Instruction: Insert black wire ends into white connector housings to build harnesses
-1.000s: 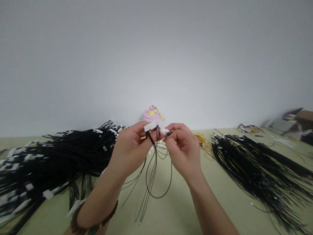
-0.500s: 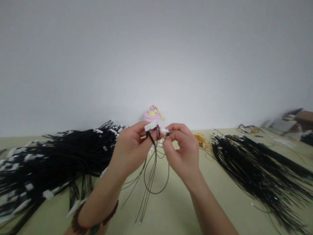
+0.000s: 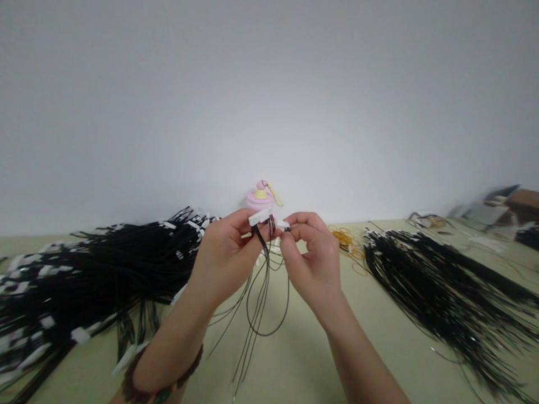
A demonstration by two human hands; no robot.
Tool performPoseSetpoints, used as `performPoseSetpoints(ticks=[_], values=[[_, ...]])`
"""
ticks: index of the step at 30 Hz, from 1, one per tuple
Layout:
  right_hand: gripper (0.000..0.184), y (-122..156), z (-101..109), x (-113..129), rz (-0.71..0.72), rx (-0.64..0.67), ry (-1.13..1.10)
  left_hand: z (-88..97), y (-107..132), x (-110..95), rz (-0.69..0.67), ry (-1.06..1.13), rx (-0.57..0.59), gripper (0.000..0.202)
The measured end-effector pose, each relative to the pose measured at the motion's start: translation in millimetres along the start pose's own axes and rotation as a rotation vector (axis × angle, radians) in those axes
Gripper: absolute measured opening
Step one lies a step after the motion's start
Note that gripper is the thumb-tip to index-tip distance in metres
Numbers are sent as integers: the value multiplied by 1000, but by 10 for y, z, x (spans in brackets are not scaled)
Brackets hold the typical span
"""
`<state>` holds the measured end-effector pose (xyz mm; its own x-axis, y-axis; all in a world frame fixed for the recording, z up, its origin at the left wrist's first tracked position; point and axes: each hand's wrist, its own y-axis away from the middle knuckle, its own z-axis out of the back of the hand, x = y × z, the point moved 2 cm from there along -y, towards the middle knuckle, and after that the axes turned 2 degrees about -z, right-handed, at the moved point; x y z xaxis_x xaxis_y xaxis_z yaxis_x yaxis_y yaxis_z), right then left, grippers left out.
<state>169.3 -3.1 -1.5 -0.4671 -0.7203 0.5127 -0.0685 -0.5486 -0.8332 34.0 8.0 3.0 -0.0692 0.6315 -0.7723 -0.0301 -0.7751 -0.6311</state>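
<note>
Through my camera I see a pale green tabletop (image 3: 303, 365): a black wire heap (image 3: 126, 264) toward its left edge, yellow bands (image 3: 344, 238) near the far edge, a second wire bundle (image 3: 438, 286) rightward.

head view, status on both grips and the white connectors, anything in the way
Left grip on larger white connector. Right grip at smaller white connector. Black wires dangling below. Nothing visibly blocking.

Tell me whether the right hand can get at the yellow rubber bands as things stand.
Probably yes: the yellow rubber bands lie on the table beyond the right hand, to its right, with nothing seen in between, though it is busy at the small white connector.
</note>
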Motion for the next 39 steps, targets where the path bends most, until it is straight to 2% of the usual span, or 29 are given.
performPoseSetpoints(ticks=[8, 17, 27, 32, 39], values=[[23, 9, -10, -26, 25, -25, -23, -6, -12, -55, -26, -87, 8, 8], [23, 5, -30, -80, -25, -15, -34, -16, -10, -4, -1, -68, 42, 3], [21, -22, -20, -85, -32, 23, -63, -40, -12, 48, -23, -8, -53, 4], [24, -9, -22, -79, -50, 3, -89, -64, 0, 44, -14, -8, -28, 6], [24, 4, -61, -53, 55, -29, -34, -17, -16, -19, -75, -112, 0, 4]])
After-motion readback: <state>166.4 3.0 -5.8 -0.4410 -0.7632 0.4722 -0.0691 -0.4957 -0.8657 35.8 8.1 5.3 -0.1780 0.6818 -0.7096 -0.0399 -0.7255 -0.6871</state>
